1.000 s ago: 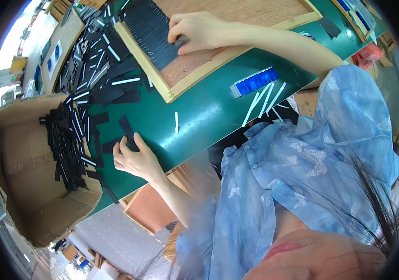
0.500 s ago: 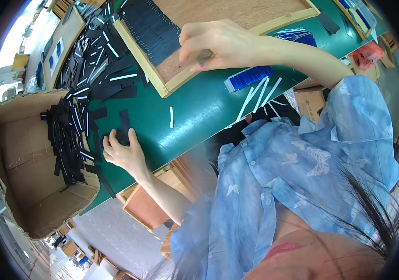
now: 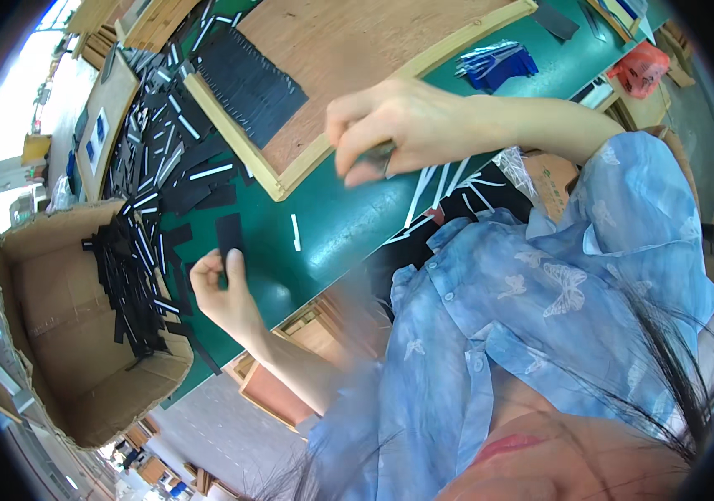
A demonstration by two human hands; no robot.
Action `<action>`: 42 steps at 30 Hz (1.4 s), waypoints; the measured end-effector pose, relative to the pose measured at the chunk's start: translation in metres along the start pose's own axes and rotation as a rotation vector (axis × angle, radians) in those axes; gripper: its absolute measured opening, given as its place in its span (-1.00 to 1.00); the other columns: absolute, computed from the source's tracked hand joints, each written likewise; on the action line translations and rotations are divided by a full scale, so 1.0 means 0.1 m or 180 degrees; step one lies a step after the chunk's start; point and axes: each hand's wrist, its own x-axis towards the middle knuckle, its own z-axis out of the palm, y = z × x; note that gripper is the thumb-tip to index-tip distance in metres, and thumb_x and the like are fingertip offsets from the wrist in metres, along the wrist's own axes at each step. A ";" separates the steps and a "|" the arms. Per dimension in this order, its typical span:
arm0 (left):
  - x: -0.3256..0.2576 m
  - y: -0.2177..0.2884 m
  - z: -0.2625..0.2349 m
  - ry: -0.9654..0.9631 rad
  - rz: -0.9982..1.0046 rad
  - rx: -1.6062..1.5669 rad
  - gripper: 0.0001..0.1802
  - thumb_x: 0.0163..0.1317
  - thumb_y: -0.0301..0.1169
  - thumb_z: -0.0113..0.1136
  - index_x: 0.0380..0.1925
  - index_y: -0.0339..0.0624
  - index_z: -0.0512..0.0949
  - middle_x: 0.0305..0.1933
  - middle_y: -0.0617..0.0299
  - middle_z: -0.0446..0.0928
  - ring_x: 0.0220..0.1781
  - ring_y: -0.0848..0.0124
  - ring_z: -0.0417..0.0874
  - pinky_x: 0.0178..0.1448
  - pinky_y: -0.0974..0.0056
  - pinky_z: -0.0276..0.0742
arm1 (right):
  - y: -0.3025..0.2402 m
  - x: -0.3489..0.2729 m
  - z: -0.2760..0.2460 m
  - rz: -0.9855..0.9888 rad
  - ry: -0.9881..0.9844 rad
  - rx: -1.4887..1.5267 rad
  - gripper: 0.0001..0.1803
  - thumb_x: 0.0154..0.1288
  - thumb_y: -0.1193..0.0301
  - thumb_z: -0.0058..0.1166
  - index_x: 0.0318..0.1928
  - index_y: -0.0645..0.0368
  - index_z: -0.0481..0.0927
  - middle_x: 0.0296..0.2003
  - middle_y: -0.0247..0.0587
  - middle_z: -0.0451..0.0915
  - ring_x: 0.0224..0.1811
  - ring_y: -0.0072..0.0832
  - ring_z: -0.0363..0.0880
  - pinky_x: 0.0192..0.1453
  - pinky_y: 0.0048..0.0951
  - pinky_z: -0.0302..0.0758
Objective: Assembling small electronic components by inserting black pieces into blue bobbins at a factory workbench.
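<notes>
My left hand [image 3: 230,294] is over the green table, its thumb and fingers closed on the lower end of a short black strip [image 3: 229,230]. My right hand [image 3: 399,125] is raised near the front corner of a wooden-framed board [image 3: 349,50], fingers curled round a small greyish, shiny piece [image 3: 380,152]; its kind is mostly hidden. Inside the frame lies a black sheet [image 3: 253,92] with short marks along its edges. A small white strip [image 3: 296,232] rests on the table between my hands.
An open cardboard box [image 3: 56,367] stands at the left, black strips [image 3: 136,284] heaped on its edge. More black and white pieces [image 3: 175,138] cover the table beyond. Blue packets [image 3: 499,71] lie at the back right; white strips [image 3: 436,188] lie at the near edge.
My right hand has moved off the board toward the near edge, now covering the blue pack there. My left thumb and fingers have come closer together at the black strip. The view has shifted slightly.
</notes>
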 end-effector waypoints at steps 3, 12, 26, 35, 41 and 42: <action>-0.51 0.73 0.41 -0.1406 -0.0227 -0.2581 -0.60 0.08 -0.33 0.34 -0.18 -0.33 0.43 -0.11 0.01 0.54 -0.11 0.36 0.55 0.05 0.27 0.46 | -0.26 0.18 0.13 -0.0629 0.0316 0.0774 -0.75 -0.04 0.42 0.32 -0.28 0.12 0.62 -0.28 -0.27 0.53 -0.29 -0.39 0.57 -0.28 -0.43 0.49; -0.74 1.40 0.87 -0.0827 -0.0900 -0.2946 -0.60 0.36 -0.36 -0.02 0.09 -0.43 0.39 -0.24 0.12 0.55 -0.26 0.44 0.53 -0.14 0.36 0.44 | -0.45 -0.05 -0.13 -0.0534 0.0408 -0.0070 -0.59 -0.22 0.43 0.36 -0.26 0.12 0.53 -0.30 -0.30 0.52 -0.31 -0.36 0.55 -0.44 -0.39 0.49; -0.81 1.47 1.04 -0.0893 -0.1026 -0.2094 -0.75 0.32 -0.44 0.03 -0.11 -0.39 0.55 -0.46 0.22 0.57 -0.51 0.58 0.51 -0.41 0.52 0.39 | -0.13 -0.17 -0.09 -0.1656 0.0860 -0.2095 -0.78 0.04 0.24 0.09 -0.32 0.04 0.44 -0.45 -0.37 0.40 -0.30 -0.46 0.41 -0.25 -0.46 0.34; -0.67 0.91 0.89 -0.0137 -0.0518 -0.1841 -0.65 0.36 -0.38 -0.04 -0.04 -0.52 0.44 -0.35 -0.01 0.58 -0.48 0.45 0.59 -0.42 0.50 0.55 | -0.04 -0.96 -0.19 -0.0217 -0.1008 -0.0227 -0.62 -0.07 0.33 0.27 -0.19 0.13 0.51 -0.28 -0.21 0.43 -0.19 -0.25 0.45 -0.18 -0.28 0.42; -0.69 0.93 0.96 -0.0058 -0.0535 -0.1841 -0.63 0.35 -0.37 -0.04 -0.02 -0.52 0.42 -0.36 -0.04 0.56 -0.47 0.42 0.60 -0.40 0.49 0.58 | 0.14 -1.01 -0.33 0.0643 -0.0472 -0.0319 -0.56 -0.13 0.28 0.37 -0.16 0.05 0.57 -0.22 -0.30 0.46 -0.19 -0.32 0.52 -0.22 -0.34 0.47; -0.70 0.92 0.97 -0.0054 -0.0562 -0.1867 -0.63 0.35 -0.37 -0.03 -0.03 -0.52 0.42 -0.36 -0.05 0.56 -0.46 0.41 0.61 -0.39 0.49 0.58 | 0.20 -1.02 -0.31 0.0912 -0.0210 -0.0339 -0.59 -0.12 0.27 0.37 -0.19 0.05 0.59 -0.22 -0.32 0.46 -0.23 -0.35 0.53 -0.24 -0.37 0.48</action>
